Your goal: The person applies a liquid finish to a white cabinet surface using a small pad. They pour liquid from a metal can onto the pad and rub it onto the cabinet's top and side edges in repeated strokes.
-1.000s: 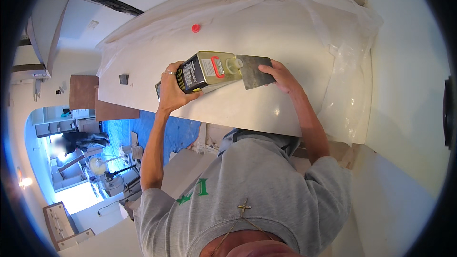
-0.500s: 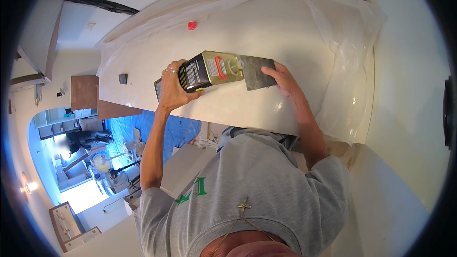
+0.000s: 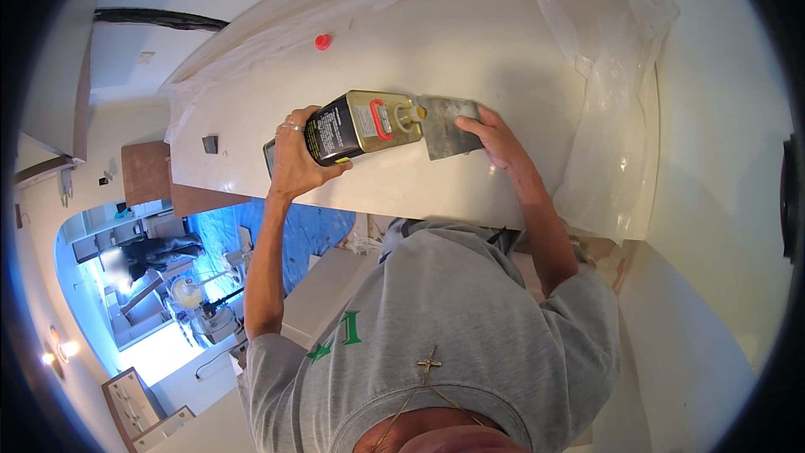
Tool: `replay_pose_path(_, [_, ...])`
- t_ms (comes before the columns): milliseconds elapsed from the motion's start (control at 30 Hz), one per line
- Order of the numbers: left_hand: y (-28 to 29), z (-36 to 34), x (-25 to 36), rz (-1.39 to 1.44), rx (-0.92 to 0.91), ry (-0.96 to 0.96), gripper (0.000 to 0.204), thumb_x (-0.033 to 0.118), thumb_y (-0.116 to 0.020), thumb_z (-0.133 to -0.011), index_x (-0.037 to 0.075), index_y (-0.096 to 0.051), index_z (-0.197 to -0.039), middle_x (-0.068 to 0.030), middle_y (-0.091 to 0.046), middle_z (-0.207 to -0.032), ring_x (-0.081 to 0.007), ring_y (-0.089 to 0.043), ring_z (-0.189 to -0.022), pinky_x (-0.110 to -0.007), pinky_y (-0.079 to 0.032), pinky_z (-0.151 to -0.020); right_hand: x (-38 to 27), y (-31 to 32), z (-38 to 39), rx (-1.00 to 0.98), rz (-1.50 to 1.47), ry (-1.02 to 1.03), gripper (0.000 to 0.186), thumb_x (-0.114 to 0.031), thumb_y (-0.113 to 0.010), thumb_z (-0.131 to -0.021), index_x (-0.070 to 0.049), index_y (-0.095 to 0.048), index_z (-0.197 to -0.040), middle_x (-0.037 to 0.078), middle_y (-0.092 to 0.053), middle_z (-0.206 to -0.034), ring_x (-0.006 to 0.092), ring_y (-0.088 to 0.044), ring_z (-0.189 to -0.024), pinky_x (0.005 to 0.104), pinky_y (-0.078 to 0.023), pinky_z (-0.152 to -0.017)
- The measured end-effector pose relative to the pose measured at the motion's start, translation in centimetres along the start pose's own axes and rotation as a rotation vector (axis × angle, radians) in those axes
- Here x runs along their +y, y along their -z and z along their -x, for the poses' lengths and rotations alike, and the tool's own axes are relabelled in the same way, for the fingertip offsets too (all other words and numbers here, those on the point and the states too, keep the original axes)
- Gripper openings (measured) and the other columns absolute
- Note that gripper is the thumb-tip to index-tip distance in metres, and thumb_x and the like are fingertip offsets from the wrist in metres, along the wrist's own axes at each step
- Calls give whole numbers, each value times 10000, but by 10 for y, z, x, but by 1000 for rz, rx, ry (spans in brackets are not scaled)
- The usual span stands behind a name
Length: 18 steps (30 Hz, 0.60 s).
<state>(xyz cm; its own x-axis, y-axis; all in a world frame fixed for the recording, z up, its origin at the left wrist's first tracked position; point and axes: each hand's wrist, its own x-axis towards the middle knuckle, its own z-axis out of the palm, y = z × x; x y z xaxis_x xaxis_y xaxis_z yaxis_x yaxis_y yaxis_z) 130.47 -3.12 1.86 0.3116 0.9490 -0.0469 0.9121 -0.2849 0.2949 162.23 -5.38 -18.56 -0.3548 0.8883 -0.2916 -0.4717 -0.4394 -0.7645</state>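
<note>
A left hand clasps a black-and-gold rectangular metal can, its tilt setting the pale spout beside a flat grey sheet the right hand pinches.

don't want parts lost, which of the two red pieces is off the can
The round red cap, loose on the pale tabletop; the other, the red handle, is on the can in the left hand.

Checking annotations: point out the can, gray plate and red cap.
Can (image 3: 337, 129): head view, on its black side.
Gray plate (image 3: 444, 127): head view, on its flat face.
Red cap (image 3: 323, 42): head view, on its middle.
</note>
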Motion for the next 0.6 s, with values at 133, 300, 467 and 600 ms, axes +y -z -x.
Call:
replay_pose_path(133, [0, 1, 0, 6, 8, -15, 978, 237, -971, -492, 64, -524, -1344, -155, -619, -1222, -366, -560, -1147, -472, -450, -1018, -1, 0, 0, 14, -43, -31, 367, -242, -647, -1007, -50, -623, -1318, 41, -684, -1144, 130, -660, -969, 306, -572, -758])
replay_pose_path(300, [1, 0, 0, 9, 7, -27, 970, 254, -971, -496, 54, -526, -1335, -156, -616, -1214, -360, -569, -1141, -472, -433, -1025, -3, -1, 3, -1, -57, -52, 376, -241, -648, -1007, -46, -610, -1326, 48, -686, -1165, 130, -666, -992, 306, -575, -758])
replay_pose_path(467, [1, -2, -1, 13, 2, -6, 956, 278, -968, -504, 45, -526, -1319, -151, -609, -1201, -356, -581, -1129, -475, -404, -1031, -2, -3, 6, 23, -86, -86, 387, -265, -682, -994, -71, -620, -1323, 29, -688, -1131, 120, -669, -976, 302, -573, -683])
replay_pose_path(600, [2, -1, -1, 8, -4, -22, 956, 276, -968, -504, 46, -523, -1319, -158, -602, -1208, -360, -574, -1129, -480, -401, -1028, -1, -6, 5, 51, -93, -66, 385, -271, -680, -998, -82, -614, -1327, 21, -688, -1112, 112, -671, -939, 298, -563, -667])
